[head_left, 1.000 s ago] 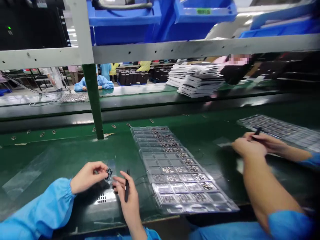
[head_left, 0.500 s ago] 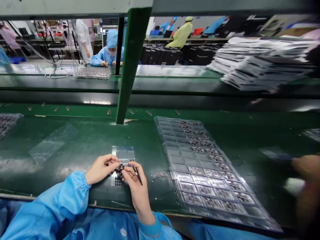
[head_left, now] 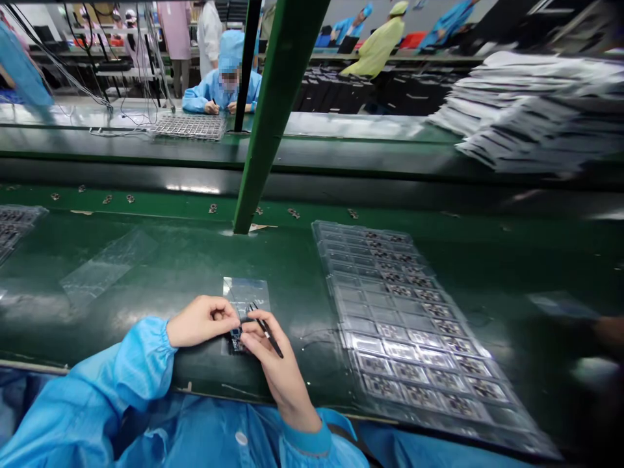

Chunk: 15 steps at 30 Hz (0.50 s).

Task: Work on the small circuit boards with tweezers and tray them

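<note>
Between my two hands, over a clear plastic sheet (head_left: 248, 292), is a small dark circuit board (head_left: 236, 339). My left hand (head_left: 203, 322) pinches its upper left side between thumb and bent fingers. On its right, the thumb and fingers of my right hand (head_left: 275, 357) hold the same board. Black tweezers (head_left: 268, 333) also rest in my right hand, lying across the fingers with their tips pointing up and left. Fingertips cover part of the board, so its details are hard to make out.
At right lies a clear compartment tray (head_left: 361, 305) with small boards in many pockets. A green post (head_left: 273, 117) rises beyond my hands. Loose parts (head_left: 293, 213) lie along the far strip. A clear film (head_left: 104, 266) lies left. A blurred person's hand (head_left: 609, 335) is far right.
The camera view has shifted slightly. The board has been turned between my fingers and shows a bluish face. Both hands still hold it, and the tweezers stay in my right hand.
</note>
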### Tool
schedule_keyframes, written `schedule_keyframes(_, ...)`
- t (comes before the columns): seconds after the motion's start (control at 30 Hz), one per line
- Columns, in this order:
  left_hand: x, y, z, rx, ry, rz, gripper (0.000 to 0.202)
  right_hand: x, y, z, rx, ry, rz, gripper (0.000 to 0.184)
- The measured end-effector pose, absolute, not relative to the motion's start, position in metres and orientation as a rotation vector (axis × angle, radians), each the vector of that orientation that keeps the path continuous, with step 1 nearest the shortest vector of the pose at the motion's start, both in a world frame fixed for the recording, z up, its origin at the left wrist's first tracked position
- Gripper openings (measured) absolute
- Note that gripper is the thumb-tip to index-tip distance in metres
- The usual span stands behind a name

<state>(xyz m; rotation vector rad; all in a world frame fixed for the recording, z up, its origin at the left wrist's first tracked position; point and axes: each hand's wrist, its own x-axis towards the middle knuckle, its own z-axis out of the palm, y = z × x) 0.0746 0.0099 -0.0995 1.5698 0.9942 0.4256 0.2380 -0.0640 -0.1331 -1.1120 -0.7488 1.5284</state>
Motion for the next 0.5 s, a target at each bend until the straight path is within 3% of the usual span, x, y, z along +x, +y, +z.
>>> schedule_keyframes(0.5, 0.0799, 0.0084, -0.1031, 1.508, 1.056, 0.542, 0.016, 0.2297, -0.0678, -0.1326, -1.187, -0.792, 1.326, 0.034)
